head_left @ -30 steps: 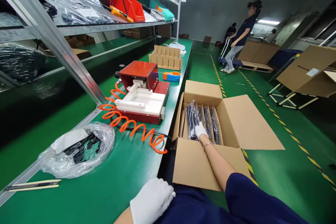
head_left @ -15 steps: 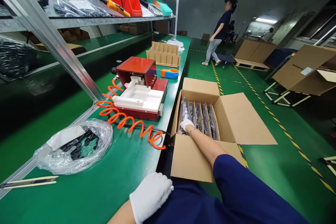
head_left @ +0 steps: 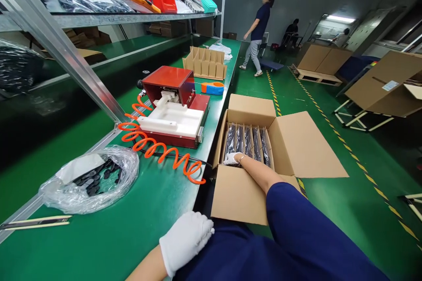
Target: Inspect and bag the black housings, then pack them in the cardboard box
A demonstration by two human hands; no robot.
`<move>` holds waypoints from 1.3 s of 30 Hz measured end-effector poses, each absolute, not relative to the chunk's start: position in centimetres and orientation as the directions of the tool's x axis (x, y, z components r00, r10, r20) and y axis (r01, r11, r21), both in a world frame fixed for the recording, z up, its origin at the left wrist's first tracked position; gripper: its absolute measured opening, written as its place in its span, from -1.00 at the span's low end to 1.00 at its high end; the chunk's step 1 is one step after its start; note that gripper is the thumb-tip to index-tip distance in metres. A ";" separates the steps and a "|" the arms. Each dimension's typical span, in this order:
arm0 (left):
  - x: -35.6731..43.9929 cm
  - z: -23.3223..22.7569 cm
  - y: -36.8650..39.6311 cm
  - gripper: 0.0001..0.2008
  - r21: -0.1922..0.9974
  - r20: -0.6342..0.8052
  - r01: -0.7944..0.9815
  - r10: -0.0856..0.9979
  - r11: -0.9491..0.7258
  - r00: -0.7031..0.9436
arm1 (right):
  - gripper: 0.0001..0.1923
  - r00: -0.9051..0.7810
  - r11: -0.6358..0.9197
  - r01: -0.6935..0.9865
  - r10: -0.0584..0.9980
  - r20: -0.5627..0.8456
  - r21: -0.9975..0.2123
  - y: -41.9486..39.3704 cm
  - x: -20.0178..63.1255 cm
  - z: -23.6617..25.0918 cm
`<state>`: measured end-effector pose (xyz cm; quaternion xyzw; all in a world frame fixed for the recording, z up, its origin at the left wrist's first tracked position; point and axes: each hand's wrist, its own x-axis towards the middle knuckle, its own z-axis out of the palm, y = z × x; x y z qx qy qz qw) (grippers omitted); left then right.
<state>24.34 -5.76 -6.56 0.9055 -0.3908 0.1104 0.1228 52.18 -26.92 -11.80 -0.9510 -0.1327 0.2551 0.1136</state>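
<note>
My right hand (head_left: 231, 158), in a white glove, reaches down into the open cardboard box (head_left: 290, 140) on the floor beside the bench. It rests on the near end of the leftmost bagged black part (head_left: 230, 138). Several more bagged black parts (head_left: 255, 140) stand in cardboard slots next to it. The fingers are partly hidden behind the box's near wall, so the grip is unclear. My left hand (head_left: 184, 239), also gloved, lies curled on my lap at the edge of the green bench (head_left: 132, 228) and holds nothing.
On the bench stand a red and white fixture (head_left: 173, 109) with a coiled orange hose (head_left: 158, 151), a plastic bag of small black pieces (head_left: 89, 178), a cardboard divider (head_left: 205, 62) and a tape dispenser (head_left: 212, 88). A person (head_left: 257, 30) walks in the aisle. More cartons (head_left: 379, 83) stand at right.
My right hand has slid from the middle bags to the box's near left corner and sunk lower. The person in the aisle has walked leftward. My left hand stays on my lap.
</note>
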 end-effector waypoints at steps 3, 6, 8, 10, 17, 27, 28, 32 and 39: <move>24.3 -6.5 -5.7 -0.63 0.160 0.286 -0.733 -0.680 -0.661 0.676 | -0.44 0.769 -0.902 0.218 0.394 -0.503 -0.372 -28.1 51.5 -10.7; 24.3 -6.4 -5.7 -0.66 0.168 0.266 -0.734 -0.686 -0.659 0.677 | -0.29 0.675 -0.835 0.284 0.523 -0.521 -0.470 -29.9 49.0 -9.6; 24.4 -6.3 -5.7 -0.67 0.162 0.253 -0.735 -0.692 -0.658 0.676 | -0.19 0.630 -0.828 0.313 0.547 -0.551 -0.465 -30.8 47.0 -9.3; 24.4 -6.3 -5.6 -0.65 0.159 0.242 -0.736 -0.697 -0.658 0.676 | -0.19 0.638 -0.870 0.309 0.488 -0.595 -0.384 -31.1 45.7 -9.2; 24.4 -6.3 -5.5 -0.66 0.158 0.158 -0.726 -0.709 -0.669 0.687 | -0.28 0.635 -0.894 0.373 0.442 -0.634 -0.250 -29.7 46.7 -9.5; 24.9 -5.7 -6.0 -0.69 0.109 -0.036 -0.703 -0.710 -0.702 0.703 | -0.29 0.692 -0.901 0.386 0.424 -0.585 -0.196 -26.8 46.3 -8.9; 24.9 -5.5 -6.1 -0.69 0.101 -0.043 -0.701 -0.707 -0.706 0.706 | -0.22 0.711 -0.910 0.375 0.405 -0.574 -0.177 -26.0 46.1 -9.1; 24.9 -5.3 -6.2 -0.72 0.086 -0.044 -0.693 -0.698 -0.715 0.715 | -0.13 0.757 -0.931 0.345 0.350 -0.552 -0.118 -23.8 45.7 -9.7; 25.0 -4.9 -6.4 -0.71 0.101 -0.032 -0.689 -0.695 -0.717 0.718 | -0.53 0.854 -0.960 0.277 0.260 -0.451 -0.029 -23.1 44.8 -10.7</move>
